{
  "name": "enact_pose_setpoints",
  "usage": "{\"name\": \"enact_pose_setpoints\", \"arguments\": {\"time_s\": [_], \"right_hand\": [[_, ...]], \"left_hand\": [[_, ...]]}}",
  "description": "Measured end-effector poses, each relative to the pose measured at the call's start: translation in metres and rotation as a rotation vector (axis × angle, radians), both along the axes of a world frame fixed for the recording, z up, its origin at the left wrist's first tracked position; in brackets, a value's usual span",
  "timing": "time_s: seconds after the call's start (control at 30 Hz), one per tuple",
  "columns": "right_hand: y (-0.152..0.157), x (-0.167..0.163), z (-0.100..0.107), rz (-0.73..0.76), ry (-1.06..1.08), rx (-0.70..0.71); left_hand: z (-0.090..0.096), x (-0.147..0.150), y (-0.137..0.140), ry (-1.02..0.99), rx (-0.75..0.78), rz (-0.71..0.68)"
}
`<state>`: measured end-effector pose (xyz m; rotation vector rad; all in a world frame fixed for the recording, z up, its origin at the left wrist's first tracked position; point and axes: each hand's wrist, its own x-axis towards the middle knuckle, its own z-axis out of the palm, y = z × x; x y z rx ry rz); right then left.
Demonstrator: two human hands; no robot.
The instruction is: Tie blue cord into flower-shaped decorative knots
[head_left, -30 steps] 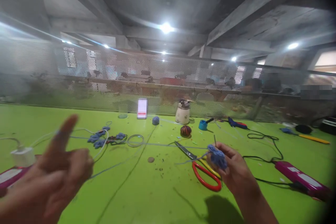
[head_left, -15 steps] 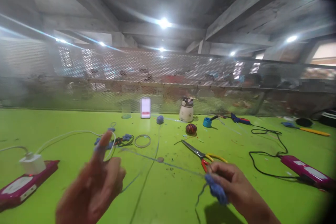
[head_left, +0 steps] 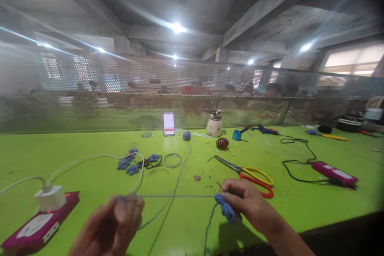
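Note:
In my right hand (head_left: 247, 202), thumb and fingers pinch a small blue crocheted piece (head_left: 225, 209). The thin dark tip of a needle or hook (head_left: 220, 185) pokes out above those fingers. A tail of yarn hangs from the piece toward the front. From it a blue yarn strand (head_left: 180, 196) runs taut and level to my left hand (head_left: 112, 222), whose curled fingers close on it; a loop of yarn shows on a finger. Another length leads back to a blue yarn ball (head_left: 186, 136). Scissors (head_left: 249, 174) with red and yellow handles lie just beyond my right hand.
Blue crocheted flowers (head_left: 129, 163) lie left, near a ring (head_left: 173, 160) and a white cable (head_left: 90, 156). Magenta power strips (head_left: 334, 175) flank the workspace. A phone (head_left: 169, 123), a jar-shaped bottle (head_left: 214, 124) and a dark striped yarn ball (head_left: 222, 143) stand before the mesh partition (head_left: 150, 104).
My left hand has lowered, its raised index finger now curled in. The yarn between my hands has gone from slanting to level. My right hand has shifted left, and the view has turned right.

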<state>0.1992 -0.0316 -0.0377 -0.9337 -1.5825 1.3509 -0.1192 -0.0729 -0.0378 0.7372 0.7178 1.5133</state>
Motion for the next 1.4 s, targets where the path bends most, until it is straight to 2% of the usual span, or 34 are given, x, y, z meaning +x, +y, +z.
{"name": "enact_pose_setpoints", "arguments": {"time_s": [0.07, 0.1, 0.13, 0.2, 0.27, 0.33, 0.37, 0.43, 0.53, 0.6, 0.63, 0.7, 0.77, 0.8, 0.87, 0.97, 1.03, 1.2, 1.27, 1.4], "right_hand": [[0.002, -0.008, -0.001, 0.051, -0.001, -0.014], [0.003, -0.011, -0.002, 0.075, -0.007, -0.027], [0.003, -0.014, -0.001, 0.095, -0.015, -0.036], [0.002, -0.017, 0.003, 0.133, -0.029, -0.036], [0.001, -0.015, 0.010, 0.161, -0.028, -0.002], [0.001, -0.011, 0.019, 0.174, -0.001, 0.030], [0.001, -0.009, 0.023, 0.170, 0.019, 0.049], [0.002, -0.005, 0.028, 0.159, 0.052, 0.073], [0.004, -0.005, 0.029, 0.172, 0.067, 0.079], [0.006, -0.008, 0.026, 0.196, 0.066, 0.073], [0.008, -0.010, 0.025, 0.205, 0.064, 0.077], [0.011, -0.011, 0.024, 0.205, 0.062, 0.098], [0.017, -0.010, 0.025, 0.188, 0.062, 0.130], [0.020, -0.008, 0.026, 0.178, 0.062, 0.144], [0.029, -0.004, 0.028, 0.167, 0.059, 0.170], [0.047, -0.001, 0.031, 0.165, 0.056, 0.199], [0.059, -0.004, 0.033, 0.160, 0.068, 0.219], [0.075, -0.024, 0.039, 0.159, 0.111, 0.270], [0.074, -0.032, 0.040, 0.163, 0.103, 0.297], [0.066, -0.038, 0.036, 0.121, 0.071, 0.363]], "left_hand": [[0.001, 0.007, 0.005, -0.067, -0.004, 0.025], [0.002, 0.013, 0.009, 0.000, 0.012, 0.032], [0.002, 0.020, 0.013, 0.142, 0.044, 0.074], [0.003, 0.032, 0.022, 0.558, 0.106, 0.194], [0.003, 0.039, 0.027, 0.939, 0.138, 0.419], [0.006, 0.038, 0.026, 1.131, 0.134, 0.531], [0.009, 0.037, 0.023, 1.137, 0.128, 0.500], [0.015, 0.033, 0.016, 0.970, 0.133, 0.279], [0.024, 0.040, 0.006, 0.529, 0.186, -0.152], [0.029, 0.052, 0.008, 0.322, 0.236, -0.328], [0.031, 0.059, 0.012, 0.287, 0.250, -0.360], [0.032, 0.071, 0.026, 0.398, 0.242, -0.343], [0.031, 0.078, 0.044, 0.714, 0.259, -0.186], [0.030, 0.080, 0.053, 0.750, 0.260, -0.131], [0.029, 0.081, 0.065, 0.773, 0.249, -0.118], [0.034, 0.082, 0.072, 0.696, 0.240, -0.201], [0.045, 0.084, 0.070, 0.565, 0.258, -0.244], [0.071, 0.097, 0.071, 0.187, 0.316, -0.204], [0.070, 0.104, 0.077, 0.126, 0.296, -0.206], [0.053, 0.117, 0.088, 0.104, 0.246, -0.269]]}}
